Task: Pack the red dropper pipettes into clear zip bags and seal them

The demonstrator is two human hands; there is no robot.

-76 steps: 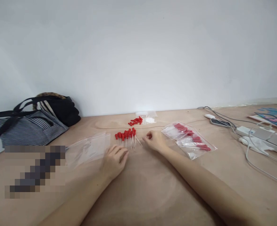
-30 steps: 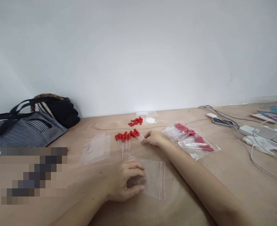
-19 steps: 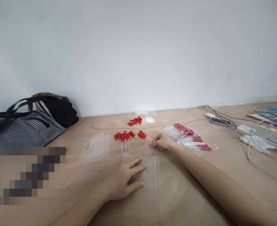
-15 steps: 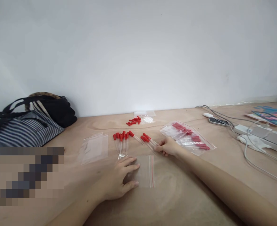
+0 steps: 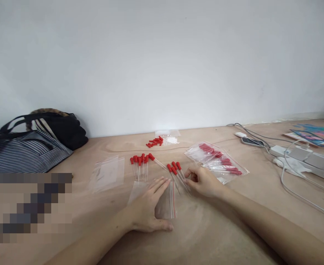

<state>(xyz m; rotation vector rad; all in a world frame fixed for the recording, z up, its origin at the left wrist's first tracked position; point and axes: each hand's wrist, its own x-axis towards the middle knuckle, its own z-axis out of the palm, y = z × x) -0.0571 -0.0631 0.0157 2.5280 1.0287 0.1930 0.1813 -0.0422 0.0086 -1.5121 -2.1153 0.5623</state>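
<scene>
My left hand (image 5: 152,209) lies open, thumb spread, on a clear zip bag (image 5: 166,204) with a red line along its right edge. Beyond the bag is a group of red-capped droppers (image 5: 140,165), with one more dropper (image 5: 156,161) slanting beside them. Several droppers (image 5: 177,176) lie fanned out, caps away from me, right of the bag's red edge. At their right side my right hand (image 5: 193,178) is curled, thumb and index finger near the glass stems; whether it pinches one I cannot tell.
Filled bags (image 5: 219,160) of red-capped droppers lie right, flat bags (image 5: 108,173) left. Loose red caps (image 5: 155,141) and thin tubes (image 5: 170,140) lie near the wall. A striped bag (image 5: 26,151) stands far left; a power strip (image 5: 313,160) with cables is far right.
The droppers near my right hand have moved nearer to me and now point toward the bag's right side. My left hand has shifted right over the bag, its thumb wider apart.
</scene>
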